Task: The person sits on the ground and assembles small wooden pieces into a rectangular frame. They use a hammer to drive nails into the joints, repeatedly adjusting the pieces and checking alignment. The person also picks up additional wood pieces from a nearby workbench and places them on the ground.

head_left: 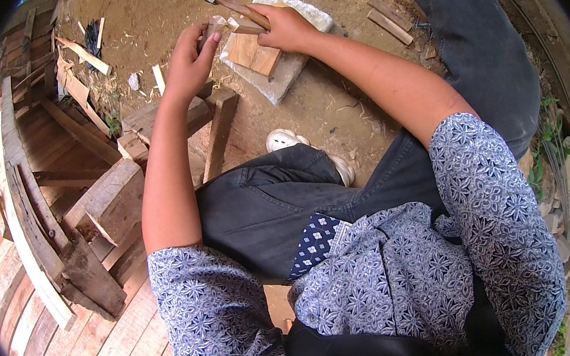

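My right hand point(284, 28) is closed round the wooden handle of a hammer point(239, 9), whose metal head points up and to the left. Just left of it, my left hand point(190, 59) pinches a small brownish piece point(213, 30) between thumb and fingers; its kind is not clear. A short strip of wood point(247, 27) shows between the two hands, beneath the hammer handle. Below the hands a flat wooden block point(255, 54) lies on a pale stone slab point(280, 89) on the ground.
Rough timber beams point(117, 199) and planks point(74, 353) fill the left side. Two loose wood strips point(390, 24) lie on the dirt at the upper right. My bent leg in dark trousers point(487, 52) is at the right, and a white shoe point(284, 138) sits below the slab.
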Demonstrator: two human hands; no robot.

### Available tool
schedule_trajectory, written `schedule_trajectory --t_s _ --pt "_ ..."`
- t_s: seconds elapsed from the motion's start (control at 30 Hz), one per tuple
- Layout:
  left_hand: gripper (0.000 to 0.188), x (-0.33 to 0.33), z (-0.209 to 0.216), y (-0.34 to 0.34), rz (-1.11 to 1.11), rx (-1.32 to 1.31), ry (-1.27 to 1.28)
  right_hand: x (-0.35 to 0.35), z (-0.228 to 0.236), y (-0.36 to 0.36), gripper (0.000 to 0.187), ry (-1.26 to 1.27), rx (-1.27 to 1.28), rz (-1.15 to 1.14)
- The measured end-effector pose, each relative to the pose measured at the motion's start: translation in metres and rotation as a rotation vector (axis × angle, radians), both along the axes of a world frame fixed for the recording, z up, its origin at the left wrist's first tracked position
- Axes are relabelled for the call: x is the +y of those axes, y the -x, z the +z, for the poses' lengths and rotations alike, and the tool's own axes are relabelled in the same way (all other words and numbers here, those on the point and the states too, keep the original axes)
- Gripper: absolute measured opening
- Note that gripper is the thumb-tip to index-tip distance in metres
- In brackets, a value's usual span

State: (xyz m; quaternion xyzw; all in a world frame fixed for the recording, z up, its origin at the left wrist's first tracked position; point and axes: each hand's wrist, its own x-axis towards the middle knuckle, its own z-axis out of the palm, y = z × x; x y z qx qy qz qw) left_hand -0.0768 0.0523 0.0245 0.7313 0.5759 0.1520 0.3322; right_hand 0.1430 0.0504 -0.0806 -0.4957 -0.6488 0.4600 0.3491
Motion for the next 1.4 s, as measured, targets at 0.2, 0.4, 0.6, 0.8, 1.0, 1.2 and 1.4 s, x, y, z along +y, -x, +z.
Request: schedule_trajectory --t_s 0.2,0.4,0.6,0.8,1.0,1.2,1.4 --pt "0.038 -0.001 0.003 -0.007 -0.015 0.021 0.034 -0.001 -0.004 0.0 0.071 0.023 -0.025 0.024" --pt "0.039 -0.002 0.006 -0.011 -0.005 -0.022 0.007 0.0 0.0 0.0 0.071 0.052 -0.075 0.066" --pt "0.038 -0.004 0.015 -0.02 -0.002 0.093 -0.03 -0.001 -0.003 0.0 0.072 0.033 -0.057 0.067" --pt "0.036 -0.003 0.014 -0.019 -0.018 0.106 -0.058 -0.002 -0.005 0.002 0.072 0.032 -0.047 0.062" --pt "0.036 -0.003 0.015 -0.021 -0.019 0.127 -0.068 -0.003 -0.004 0.0 0.072 0.036 -0.03 0.063" --pt "0.035 -0.003 0.015 -0.021 -0.038 0.144 -0.116 -0.001 -0.006 0.0 0.07 0.032 -0.039 0.086" --pt "0.037 -0.004 0.006 -0.018 -0.096 0.15 -0.212 -0.002 -0.004 0.0 0.068 0.049 -0.033 0.102"
